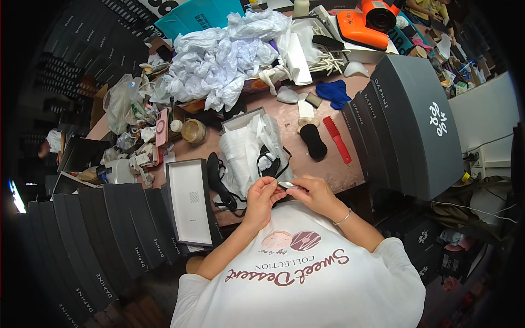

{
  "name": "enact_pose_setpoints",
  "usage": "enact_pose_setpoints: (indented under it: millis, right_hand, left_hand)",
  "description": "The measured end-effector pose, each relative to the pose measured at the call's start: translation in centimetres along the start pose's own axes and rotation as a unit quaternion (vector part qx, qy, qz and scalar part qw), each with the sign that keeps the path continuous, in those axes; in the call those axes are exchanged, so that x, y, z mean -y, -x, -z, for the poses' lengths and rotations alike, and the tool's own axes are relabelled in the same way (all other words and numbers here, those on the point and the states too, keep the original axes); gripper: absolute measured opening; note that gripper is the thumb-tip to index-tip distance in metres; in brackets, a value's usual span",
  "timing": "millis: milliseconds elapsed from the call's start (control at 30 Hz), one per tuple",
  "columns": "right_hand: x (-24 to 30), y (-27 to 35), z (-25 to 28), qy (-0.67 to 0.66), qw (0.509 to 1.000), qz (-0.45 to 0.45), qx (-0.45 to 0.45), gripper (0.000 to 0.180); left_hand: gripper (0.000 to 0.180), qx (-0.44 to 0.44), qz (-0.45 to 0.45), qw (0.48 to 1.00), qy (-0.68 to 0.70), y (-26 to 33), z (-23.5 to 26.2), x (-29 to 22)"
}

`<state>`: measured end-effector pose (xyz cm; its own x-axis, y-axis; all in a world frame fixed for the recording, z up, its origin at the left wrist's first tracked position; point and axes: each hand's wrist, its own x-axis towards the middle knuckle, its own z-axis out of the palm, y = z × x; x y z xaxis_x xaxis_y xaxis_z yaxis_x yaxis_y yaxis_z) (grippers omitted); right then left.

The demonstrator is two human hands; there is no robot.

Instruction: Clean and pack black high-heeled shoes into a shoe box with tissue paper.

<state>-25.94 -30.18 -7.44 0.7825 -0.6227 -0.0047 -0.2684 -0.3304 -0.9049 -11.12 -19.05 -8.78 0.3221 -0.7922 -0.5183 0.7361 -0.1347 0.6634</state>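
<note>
Holding a small silvery piece between both hands, close to the chest and just above the near table edge.

Item: small pale, shiny piece, flat and narrow; its kind is too small to tell. Position: between the two hands, just in front of the open box lined with white paper.

Left hand: fingers curled inward, thumb and forefinger pressed together on the left end of the piece. Not spread.

Right hand: fingers bent, tips closed on the right end of the piece; bracelet at the wrist. Not spread.

Handling note, as judgement: a piece this small is best worked with fingertip pinches only, both hands kept close together and low over the table, so a slip drops it on the paper and not on the floor. Light pressure should do; a hard squeeze could bend it.

Adjacent:
- black strappy shoe, lying just left of the box, beside the left hand
- second black shoe in the box, partly under paper
- box lid, open side up, left of the shoe
- black insole and red brush, beyond the right hand, well apart from it
- stacked dark boxes to the right
- heap of crumpled white paper at the far side
</note>
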Motion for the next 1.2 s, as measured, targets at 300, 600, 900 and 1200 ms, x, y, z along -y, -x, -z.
enact_pose_setpoints:
  millis: [300, 600, 900, 1200]
  right_hand:
    - [-1.7, 0.2, -0.5, -0.275, 0.939, -0.192, -0.073, 0.022]
    - [-0.9, 0.2, -0.2, -0.08, 0.995, -0.052, 0.008, 0.026]
    - [-0.1, -0.2, 0.0, -0.023, 1.0, -0.007, 0.0, 0.025]
    - [-2.6, 0.1, -1.0, -0.302, 0.933, -0.187, -0.066, 0.014]
  left_hand:
    - [0.009, 0.001, 0.0, 1.0, -0.015, -0.3, -0.4, -0.2]
    - [0.009, -0.008, -0.006, 1.0, -0.011, -0.3, -0.3, 0.0]
    - [0.007, -0.002, -0.008, 1.0, 0.008, 0.1, 0.2, 0.1]
    - [0.008, -0.003, 0.013, 1.0, 0.023, -0.3, 0.4, 0.5]
